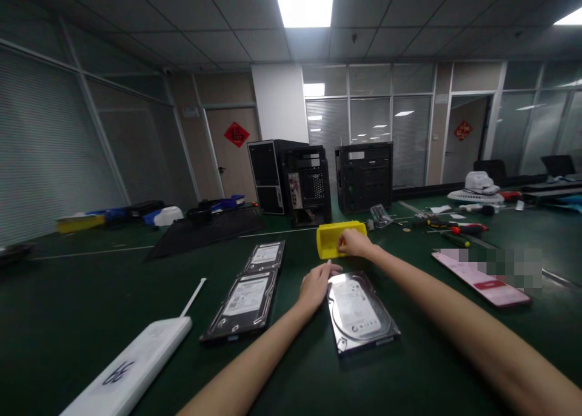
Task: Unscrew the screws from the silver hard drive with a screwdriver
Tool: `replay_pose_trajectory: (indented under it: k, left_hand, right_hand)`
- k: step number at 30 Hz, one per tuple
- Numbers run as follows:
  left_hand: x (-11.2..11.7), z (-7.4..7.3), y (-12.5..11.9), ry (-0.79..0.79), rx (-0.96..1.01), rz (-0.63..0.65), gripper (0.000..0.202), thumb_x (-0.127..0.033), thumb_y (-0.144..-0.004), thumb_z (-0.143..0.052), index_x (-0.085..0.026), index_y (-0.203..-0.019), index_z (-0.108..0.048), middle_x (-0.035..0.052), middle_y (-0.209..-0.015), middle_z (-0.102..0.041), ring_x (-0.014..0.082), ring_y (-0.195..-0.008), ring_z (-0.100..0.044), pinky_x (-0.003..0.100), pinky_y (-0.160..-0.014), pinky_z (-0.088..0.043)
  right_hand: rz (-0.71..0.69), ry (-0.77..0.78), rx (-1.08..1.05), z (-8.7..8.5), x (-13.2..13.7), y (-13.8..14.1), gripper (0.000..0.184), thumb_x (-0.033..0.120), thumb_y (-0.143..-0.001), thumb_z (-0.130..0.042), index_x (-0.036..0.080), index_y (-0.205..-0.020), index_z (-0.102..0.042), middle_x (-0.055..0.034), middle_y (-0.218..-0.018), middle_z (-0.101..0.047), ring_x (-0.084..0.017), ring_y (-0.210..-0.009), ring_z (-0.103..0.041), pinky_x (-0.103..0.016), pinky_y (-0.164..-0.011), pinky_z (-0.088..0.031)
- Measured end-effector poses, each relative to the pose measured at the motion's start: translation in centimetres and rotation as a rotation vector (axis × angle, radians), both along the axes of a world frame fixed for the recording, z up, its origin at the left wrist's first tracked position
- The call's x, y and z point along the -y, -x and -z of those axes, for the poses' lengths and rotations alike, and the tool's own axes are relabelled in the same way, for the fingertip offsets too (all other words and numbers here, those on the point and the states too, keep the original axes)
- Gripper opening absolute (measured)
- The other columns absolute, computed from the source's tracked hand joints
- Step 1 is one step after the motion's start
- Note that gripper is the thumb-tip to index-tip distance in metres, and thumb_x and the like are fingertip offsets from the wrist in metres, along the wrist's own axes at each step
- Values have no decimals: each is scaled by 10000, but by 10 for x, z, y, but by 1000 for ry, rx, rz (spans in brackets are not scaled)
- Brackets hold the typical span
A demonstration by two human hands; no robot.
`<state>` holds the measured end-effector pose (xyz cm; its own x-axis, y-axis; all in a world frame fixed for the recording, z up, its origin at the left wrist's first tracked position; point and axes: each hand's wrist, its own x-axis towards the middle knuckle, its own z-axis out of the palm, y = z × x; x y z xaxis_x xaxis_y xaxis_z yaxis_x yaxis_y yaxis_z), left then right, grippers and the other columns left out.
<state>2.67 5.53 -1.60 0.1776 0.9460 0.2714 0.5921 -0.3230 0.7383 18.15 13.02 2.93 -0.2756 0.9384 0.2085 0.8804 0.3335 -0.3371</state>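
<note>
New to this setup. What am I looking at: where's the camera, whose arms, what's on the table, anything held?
No machine: one camera sits on a person's head, looking forward and down, so both bare arms are the wearer's own. The left hand rests at a corner of a hard drive on the green table. The right hand is at the front of a yellow box; whether either hand grips anything is unclear. Two more drives lie to the left, a white device with an antenna nearer the camera. On the right lie tools; open computer cases stand at the back.
</note>
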Motion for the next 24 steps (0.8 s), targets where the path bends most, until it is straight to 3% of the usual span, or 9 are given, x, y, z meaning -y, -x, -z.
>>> replay_pose_trajectory:
  k: [3, 7, 11, 14, 20, 24]
  left_hand:
    - [-1, 0, 1, 2, 28, 13, 506, -486, -847, -239, -202, -934, -649, 19, -884, -686, 182, -829, -608, 241, -730, -424]
    - [0, -2, 2, 3, 58, 29, 511, -479, -847, -243, -178, -961, -639, 35, -874, -689, 190, -828, -614, 253, -731, -432]
    - [3, -7, 2, -3, 68, 29, 494, -460, -849, -252, -175, -938, -647, 40, -913, -683, 193, -869, -607, 248, -754, -429]
    - [5, -10, 2, -2, 59, 22, 494, -459, -851, -249, -179, -924, -649, 35, -925, -681, 193, -874, -606, 242, -743, -433]
    - [6, -9, 1, 7, 35, -13, 498, -471, -850, -247, -182, -927, -644, 31, -924, -682, 197, -853, -609, 237, -700, -440]
    - [4, -7, 1, 3, 27, -6, 483, -471, -849, -257, -193, -917, -647, 23, -909, -683, 189, -839, -609, 233, -703, -439]
  right_hand:
    - [-105, 105, -67, -11, 9, -9, 221, 263, -678, -587, 143, -852, -653, -66, -784, -642, -133, -674, -593, -190, -570, -418]
    - [-258, 263, -133, -21, 34, -20, 256, 336, -660, -608, 157, -835, -659, 8, -593, -574, -61, -477, -497, -144, -423, -356]
    - [-452, 512, -295, -17, 62, -17, 294, 370, -628, -642, 153, -826, -665, 41, -520, -506, -34, -431, -416, -129, -386, -311]
    - [-489, 640, -367, -9, 77, -7, 337, 396, -605, -660, 157, -843, -663, 44, -499, -506, -34, -412, -405, -133, -375, -301]
    - [-481, 539, -409, -2, 88, 5, 269, 347, -636, -646, 143, -808, -679, 32, -503, -514, -43, -413, -407, -151, -386, -318]
    - [-498, 347, -383, -2, 96, 3, 252, 344, -645, -640, 159, -806, -699, -11, -656, -611, -75, -543, -501, -174, -484, -382]
